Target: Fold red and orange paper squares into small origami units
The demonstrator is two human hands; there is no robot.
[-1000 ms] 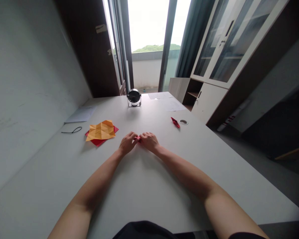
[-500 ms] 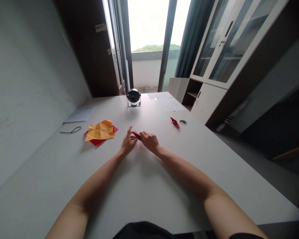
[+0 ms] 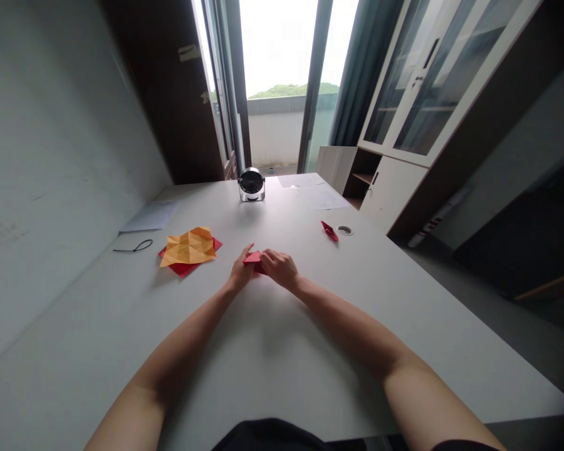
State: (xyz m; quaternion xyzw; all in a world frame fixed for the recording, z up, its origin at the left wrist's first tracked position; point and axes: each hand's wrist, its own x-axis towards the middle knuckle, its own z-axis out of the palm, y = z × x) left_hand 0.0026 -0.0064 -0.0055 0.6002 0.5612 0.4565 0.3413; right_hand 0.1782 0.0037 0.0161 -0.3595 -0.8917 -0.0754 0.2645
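Both of my hands meet over a small folded piece of red paper (image 3: 254,258) in the middle of the white table (image 3: 282,351). My left hand (image 3: 241,273) pinches its left side, with one finger raised. On the paper's right side, my right hand (image 3: 279,269) has its fingers curled over it. Most of the red paper is hidden under my fingers.
An orange creased sheet (image 3: 188,245) lies on a red sheet (image 3: 182,268) at the left, beside a black cord loop (image 3: 134,247) and white paper (image 3: 151,215). A small black fan (image 3: 252,183) stands at the far edge. Another red folded piece (image 3: 329,230) lies near a cable hole (image 3: 344,230).
The red paper has come more into sight between my hands. My left hand's fingers opened and lifted, then came back down onto the paper. My right hand has barely shifted.
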